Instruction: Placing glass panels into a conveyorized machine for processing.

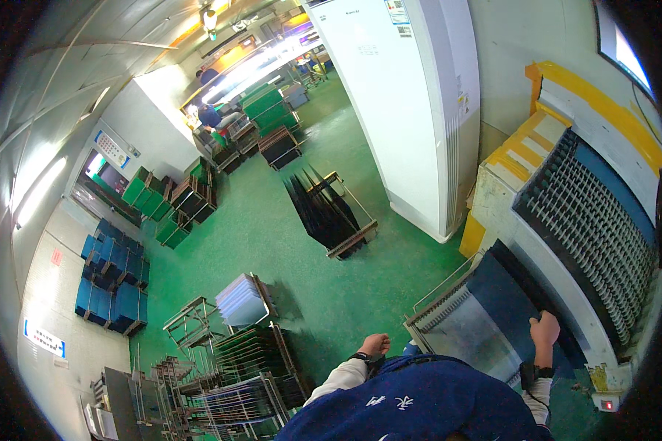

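My right hand [544,328] is closed on the edge of a dark blue panel [504,298], one of a few thin sheets leaning in a slotted metal rack [441,307] in front of me at right. A pale, see-through sheet [474,342] lies nearest me in that rack. Behind it a darker sheet [518,268] stands close to the machine. Curled into a loose fist, my left hand [375,344] hangs over the green floor, left of the rack, with nothing visible in it.
A machine with rows of rollers [596,228] stands at right, beside a tall white cabinet unit [397,103]. A rack of black sheets [327,217] stands mid-floor. More racks [250,360] crowd the lower left; blue [114,275] and green [151,195] stacks line the left wall.
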A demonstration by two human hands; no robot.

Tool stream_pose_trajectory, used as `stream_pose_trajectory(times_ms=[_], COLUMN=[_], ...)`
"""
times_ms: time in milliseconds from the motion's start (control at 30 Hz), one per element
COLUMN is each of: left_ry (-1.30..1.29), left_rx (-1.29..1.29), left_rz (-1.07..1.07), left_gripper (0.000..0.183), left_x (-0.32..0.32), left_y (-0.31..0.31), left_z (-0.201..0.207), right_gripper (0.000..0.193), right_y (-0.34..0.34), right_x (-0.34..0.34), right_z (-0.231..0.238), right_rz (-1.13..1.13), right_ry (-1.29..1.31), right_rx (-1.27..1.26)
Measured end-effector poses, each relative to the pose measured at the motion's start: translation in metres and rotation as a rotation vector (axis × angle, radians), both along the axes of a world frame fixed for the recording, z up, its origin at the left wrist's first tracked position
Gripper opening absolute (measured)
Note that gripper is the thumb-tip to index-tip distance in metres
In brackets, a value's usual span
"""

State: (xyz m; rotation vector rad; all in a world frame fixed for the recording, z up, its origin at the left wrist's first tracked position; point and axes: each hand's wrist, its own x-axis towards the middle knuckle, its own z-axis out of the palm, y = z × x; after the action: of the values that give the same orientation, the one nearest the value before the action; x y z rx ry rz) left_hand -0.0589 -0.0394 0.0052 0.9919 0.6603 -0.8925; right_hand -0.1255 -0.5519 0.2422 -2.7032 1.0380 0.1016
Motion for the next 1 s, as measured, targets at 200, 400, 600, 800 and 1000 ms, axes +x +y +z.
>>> stream_pose_trajectory(times_ms=[200,400,600,800,1000], left_ry=[-0.004,0.047,0.025,0.003,0.004], left_rx=[0.054,0.081,0.097,0.125,-0.044], left_rz=[0.001,0.133,0.106,0.112,0.103], left_gripper=[0.016,0.017,0.016,0.014,0.014], left_x=[-0.001,-0.002,-0.003,-0.005,-0.006], left_y=[-0.001,-0.015,-0.014,-0.014,-0.008], left_z=[0.002,0.019,0.025,0.025,0.024], right_gripper=[0.042,0.042,0.038,0.041,0.041], right_y=[0.001,-0.002,-0.007,-0.001,0.003], right_x=[0.001,-0.002,-0.005,-0.002,-0.001], right_z=[0.002,-0.005,-0.02,-0.003,0.003], right_rz=[0.016,0.011,0.032,-0.01,-0.001], right_ry=[0.016,-0.028,-0.067,-0.001,0.0], right_rx=[-0.014,-0.015,-0.07,-0.006,0.014])
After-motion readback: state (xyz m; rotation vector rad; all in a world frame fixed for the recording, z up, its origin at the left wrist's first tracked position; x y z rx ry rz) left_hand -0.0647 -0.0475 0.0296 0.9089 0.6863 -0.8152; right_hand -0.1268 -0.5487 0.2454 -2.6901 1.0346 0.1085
